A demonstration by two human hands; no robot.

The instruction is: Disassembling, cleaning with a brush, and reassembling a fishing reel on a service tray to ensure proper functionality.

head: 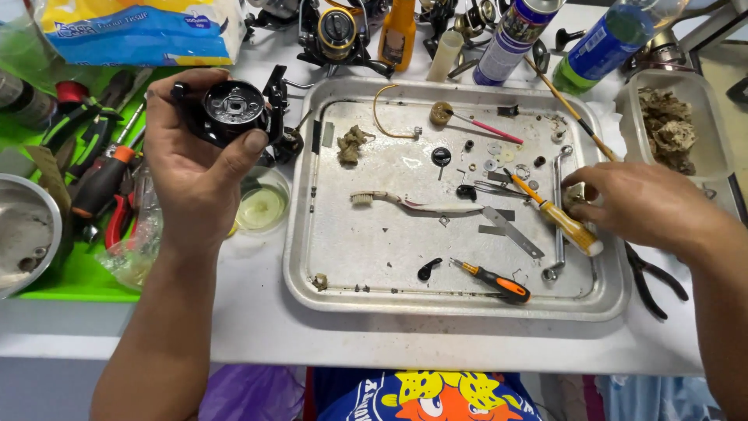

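1. Above the table's left side, a black reel body is held up by the left hand, its fingers and thumb clamped round the housing, open face turned to the camera.
2. At the right edge of the metal tray, the right hand is lowered, fingertips pinched together on a small brownish part beside a yellow-handled screwdriver.
3. The pinch is best kept light and steady, judging by the part's smallness, so nothing is dropped among the washers.
4. The body is best held level.
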